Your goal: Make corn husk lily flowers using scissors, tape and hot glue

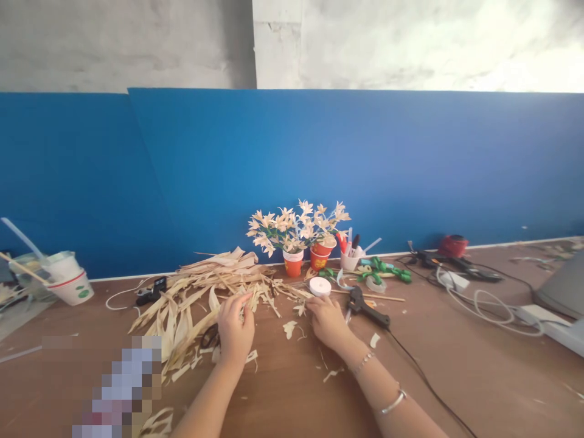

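While loose scraps lie across the near part of the brown table (283, 398), the left hand (236, 331) rests at the right edge of a heap of dried husks (185, 313), thumb and fingers a little apart; whether it pinches a strip, I cannot tell. A pair of dark scissors (210, 336) lies partly under the husks beside it. The right hand (327, 322), with two bracelets on its arm, has its fingertips bent down beside a small husk flower (300, 309); whether they grip anything is hidden. Just beyond this hand sits a white roll (320, 286), and to its right lies a black glue gun (368, 308) with its cord trailing toward the near edge. Well off to the left, a white paper cup (73, 288) with a red band leans, a second pale cup set in its mouth, and a wooden stick (24, 269) reaches its rim. Farther back, an orange-red cup (293, 267) with a white rim holds stems of pale husk flowers (285, 224). Right behind it stand two stacked red cups (319, 260), with more blossoms above. Next to these, a small white cup (350, 263) is crammed with pens and other slim tools. A blue partition (274, 152) rises behind everything, a grey wall (137, 45) beyond.
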{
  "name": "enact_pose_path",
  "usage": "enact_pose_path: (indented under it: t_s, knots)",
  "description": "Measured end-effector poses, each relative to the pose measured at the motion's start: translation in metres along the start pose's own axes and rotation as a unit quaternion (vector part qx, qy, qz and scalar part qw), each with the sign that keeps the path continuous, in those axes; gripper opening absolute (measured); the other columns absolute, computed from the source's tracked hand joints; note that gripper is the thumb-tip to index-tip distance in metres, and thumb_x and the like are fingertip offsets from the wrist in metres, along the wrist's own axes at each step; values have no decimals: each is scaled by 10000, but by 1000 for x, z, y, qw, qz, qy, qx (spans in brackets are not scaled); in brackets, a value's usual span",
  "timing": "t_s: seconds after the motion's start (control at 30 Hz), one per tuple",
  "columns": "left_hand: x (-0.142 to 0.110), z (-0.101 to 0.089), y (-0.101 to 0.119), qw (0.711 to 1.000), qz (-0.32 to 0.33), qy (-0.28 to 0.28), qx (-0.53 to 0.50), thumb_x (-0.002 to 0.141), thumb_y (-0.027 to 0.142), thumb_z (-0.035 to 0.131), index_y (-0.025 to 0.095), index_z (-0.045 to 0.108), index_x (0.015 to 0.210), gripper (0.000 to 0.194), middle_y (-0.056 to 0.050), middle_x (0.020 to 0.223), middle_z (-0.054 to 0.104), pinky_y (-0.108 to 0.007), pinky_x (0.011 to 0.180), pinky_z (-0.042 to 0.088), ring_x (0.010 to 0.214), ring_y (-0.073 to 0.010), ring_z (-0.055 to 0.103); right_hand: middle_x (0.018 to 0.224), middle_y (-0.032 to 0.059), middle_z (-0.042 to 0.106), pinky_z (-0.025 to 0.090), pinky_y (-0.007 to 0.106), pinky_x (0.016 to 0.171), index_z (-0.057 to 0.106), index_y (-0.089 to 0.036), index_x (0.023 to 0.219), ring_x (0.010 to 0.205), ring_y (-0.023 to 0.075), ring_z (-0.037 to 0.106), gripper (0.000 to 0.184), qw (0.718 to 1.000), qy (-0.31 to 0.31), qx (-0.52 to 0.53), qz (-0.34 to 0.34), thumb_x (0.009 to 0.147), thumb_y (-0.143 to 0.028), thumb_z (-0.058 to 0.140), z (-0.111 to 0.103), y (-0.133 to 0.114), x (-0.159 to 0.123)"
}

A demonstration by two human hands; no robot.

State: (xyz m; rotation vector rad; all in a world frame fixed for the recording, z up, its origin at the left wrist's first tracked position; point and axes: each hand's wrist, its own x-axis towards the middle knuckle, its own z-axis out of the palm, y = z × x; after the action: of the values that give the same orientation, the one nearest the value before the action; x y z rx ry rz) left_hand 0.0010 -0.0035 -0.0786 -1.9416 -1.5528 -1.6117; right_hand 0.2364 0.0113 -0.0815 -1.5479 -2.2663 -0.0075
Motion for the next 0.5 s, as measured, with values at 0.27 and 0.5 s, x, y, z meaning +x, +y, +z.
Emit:
enact_pose_path:
  t_s: [0.27,0.5]
  knots:
    - [0,-1,-2,994,-66,-12,84,769,101,458,199,635,937,263,-77,985,627,-422,894,411,984,-254,545,1293,125,527,380,358,810,560,-129,1188,1112,268,465,508,989,115,-2,92,728,-2,387,0,10,2]
    - [6,-6,-3,943,-222,-170,179,713,129,581,197,528,1195,489,-95,1096,639,-455,903,385,1094,-317,521,1265,99,543,372,346,784,590,-163,1143,1081,261,469,439,989,87,-19,121,761,-52,403,-4,6,1]
